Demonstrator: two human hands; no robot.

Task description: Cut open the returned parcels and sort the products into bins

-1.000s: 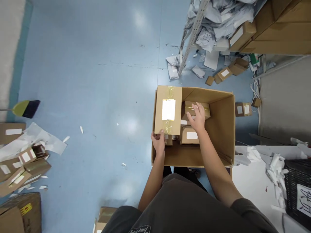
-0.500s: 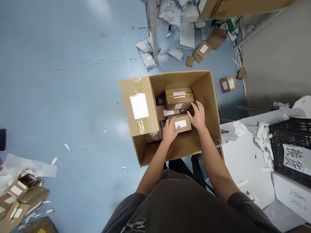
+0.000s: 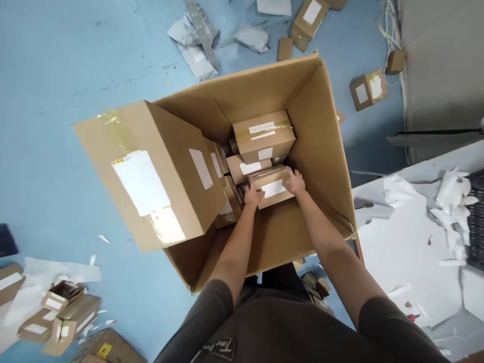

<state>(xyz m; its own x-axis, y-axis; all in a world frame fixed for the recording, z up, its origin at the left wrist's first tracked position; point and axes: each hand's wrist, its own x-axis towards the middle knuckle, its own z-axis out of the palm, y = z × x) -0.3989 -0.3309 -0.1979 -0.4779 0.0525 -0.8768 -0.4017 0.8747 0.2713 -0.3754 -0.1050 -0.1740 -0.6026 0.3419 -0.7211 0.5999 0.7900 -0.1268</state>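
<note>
Clamping a white-labelled cardboard box [image 3: 274, 188] between left hand [image 3: 253, 195] at nine o'clock and right hand [image 3: 295, 182] at three. Held inside the large open carton [image 3: 316, 128], at six o'clock from a gold-taped parcel [image 3: 264, 136].

Plastic mailing bags [image 3: 198, 61] lie on the blue floor [image 3: 75, 75], near a small brown box [image 3: 285, 49]. A white cable [image 3: 389, 31] runs along the grey wall [image 3: 438, 70]. Crumpled paper [image 3: 451, 194] lies on a white surface [image 3: 401, 252], just beside a black basket [image 3: 477, 217]. At lower left, a pale sheet [image 3: 60, 270] lies near labelled cartons [image 3: 36, 325].
</note>
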